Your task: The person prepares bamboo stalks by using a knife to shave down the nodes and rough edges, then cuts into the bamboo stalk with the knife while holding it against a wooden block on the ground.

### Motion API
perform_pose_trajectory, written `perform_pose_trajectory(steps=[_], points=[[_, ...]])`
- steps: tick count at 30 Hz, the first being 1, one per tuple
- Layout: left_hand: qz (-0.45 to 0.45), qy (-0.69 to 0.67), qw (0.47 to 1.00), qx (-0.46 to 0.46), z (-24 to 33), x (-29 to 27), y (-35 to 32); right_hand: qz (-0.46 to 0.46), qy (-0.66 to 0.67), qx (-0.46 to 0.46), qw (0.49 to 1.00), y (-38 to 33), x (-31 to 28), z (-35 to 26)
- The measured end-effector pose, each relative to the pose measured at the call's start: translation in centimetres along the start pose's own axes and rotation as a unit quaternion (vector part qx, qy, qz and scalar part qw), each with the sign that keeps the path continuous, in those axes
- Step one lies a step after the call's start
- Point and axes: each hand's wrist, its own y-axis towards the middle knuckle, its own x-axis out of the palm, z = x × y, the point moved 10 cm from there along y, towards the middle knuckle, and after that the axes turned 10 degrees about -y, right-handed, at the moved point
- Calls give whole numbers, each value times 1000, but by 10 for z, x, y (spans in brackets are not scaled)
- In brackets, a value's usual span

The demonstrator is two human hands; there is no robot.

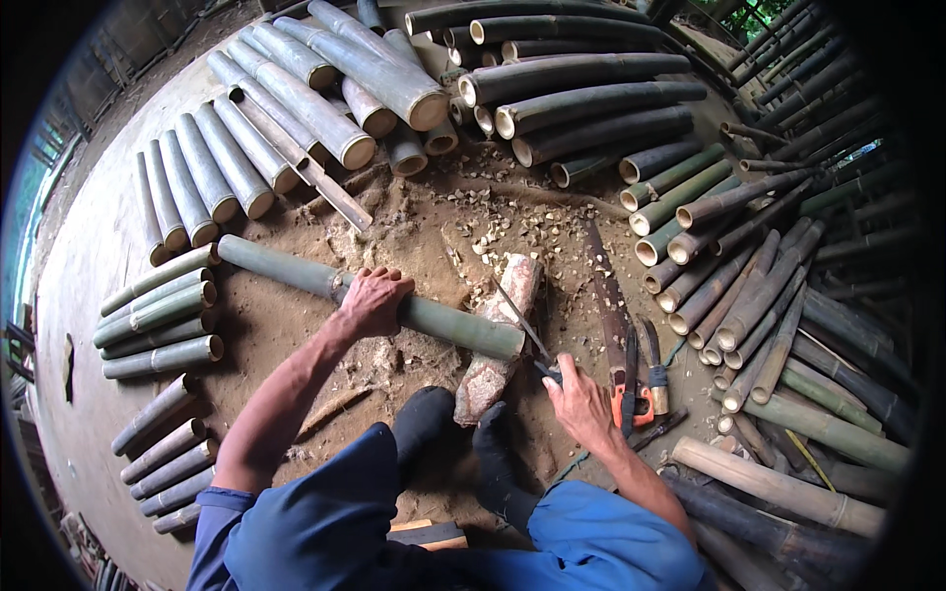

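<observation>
A long green bamboo pole (455, 324) slants across the middle, its cut end lying over a short, rough log (482, 387). My left hand (372, 300) is wrapped round the pole from above, near its middle joint. In my right hand (579, 402) is the dark handle of a long, thin-bladed knife (522, 319). The blade points up and to the left, just beyond the pole's cut end and over the log; I cannot tell whether it touches the bamboo. Pale chips (512, 232) are scattered beyond the log.
To the right of the log lie an orange-handled saw (631, 405) and a second blade with a wrapped handle (658, 387). Cut bamboo poles (591, 110) are stacked along the far side, left and right. My dark-socked feet (426, 426) stand by the log.
</observation>
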Motion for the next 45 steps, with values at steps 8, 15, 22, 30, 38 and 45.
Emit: perform_pose_trajectory(steps=[8,15,22,30,38,45], points=[[-94,8,995,-25,-12,13,12,143,44,-138,979,0,-28,-28],[-7,16,1000,15,-15,11,-2,-3,-31,-55,998,18,-22,-37],[-7,-4,1000,12,-7,10,4,-33,-100,9,994,8,33,30],[71,13,997,14,-9,3,-14,127,62,-146,979,-1,-55,-61],[93,7,995,19,-7,0,-16,4,-37,-51,998,9,-9,-24],[89,4,995,33,5,-2,-6,45,-65,-59,995,6,19,7]])
